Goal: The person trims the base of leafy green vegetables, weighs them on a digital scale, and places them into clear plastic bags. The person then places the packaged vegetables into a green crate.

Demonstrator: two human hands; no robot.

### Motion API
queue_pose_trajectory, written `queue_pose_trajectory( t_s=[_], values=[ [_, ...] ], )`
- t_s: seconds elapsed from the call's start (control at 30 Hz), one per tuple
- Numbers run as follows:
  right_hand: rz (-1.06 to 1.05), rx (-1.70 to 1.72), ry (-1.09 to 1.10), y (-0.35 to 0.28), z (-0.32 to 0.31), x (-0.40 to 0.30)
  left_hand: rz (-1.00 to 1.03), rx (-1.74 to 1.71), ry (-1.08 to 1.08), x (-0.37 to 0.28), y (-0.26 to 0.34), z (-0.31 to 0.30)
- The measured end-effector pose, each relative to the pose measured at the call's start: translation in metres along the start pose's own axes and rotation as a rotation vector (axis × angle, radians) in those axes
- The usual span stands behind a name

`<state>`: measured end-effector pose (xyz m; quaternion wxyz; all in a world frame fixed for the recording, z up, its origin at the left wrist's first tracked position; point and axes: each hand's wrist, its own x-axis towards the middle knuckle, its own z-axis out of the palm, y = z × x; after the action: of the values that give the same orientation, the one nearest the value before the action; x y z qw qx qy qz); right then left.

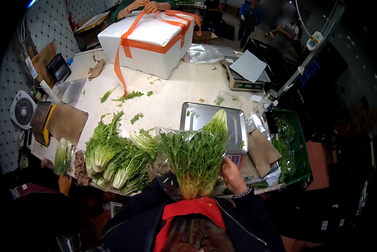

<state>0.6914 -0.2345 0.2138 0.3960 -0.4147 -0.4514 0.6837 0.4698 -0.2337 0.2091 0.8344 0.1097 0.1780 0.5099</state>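
My right hand [234, 176] grips the right edge of a clear plastic bag of frilly leafy greens [193, 160], held upright before my chest. The pale root ends point down towards me and the leaves away. My left hand is almost wholly hidden behind the bag; only its sleeve [153, 192] shows clearly. Just beyond the bag, a metal tray [188, 118] holds another head of greens [220, 121], partly covered by the bag. Under the tray, part of a scale's keypad [234, 160] shows. A pile of loose greens [113, 160] lies to the left.
A white foam box [144, 56] with orange tape stands at the back, a person's hands [144, 5] on its lid. Another person's hand [65, 183] is by bagged greens [63, 154] at left. A scale [245, 83] and a green crate [302, 157] stand right.
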Motion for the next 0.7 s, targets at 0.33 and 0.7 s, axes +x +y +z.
queue_pose_trajectory(
  t_s=[0.33,0.7],
  values=[
    [0.031,-0.094,-0.163,-0.03,0.019,-0.019,-0.078,0.056,-0.024,0.005,0.001,-0.006],
    [0.094,0.381,-0.046,-0.007,0.022,-0.025,-0.33,0.34,-0.01,-0.013,-0.022,-0.061]
  ],
)
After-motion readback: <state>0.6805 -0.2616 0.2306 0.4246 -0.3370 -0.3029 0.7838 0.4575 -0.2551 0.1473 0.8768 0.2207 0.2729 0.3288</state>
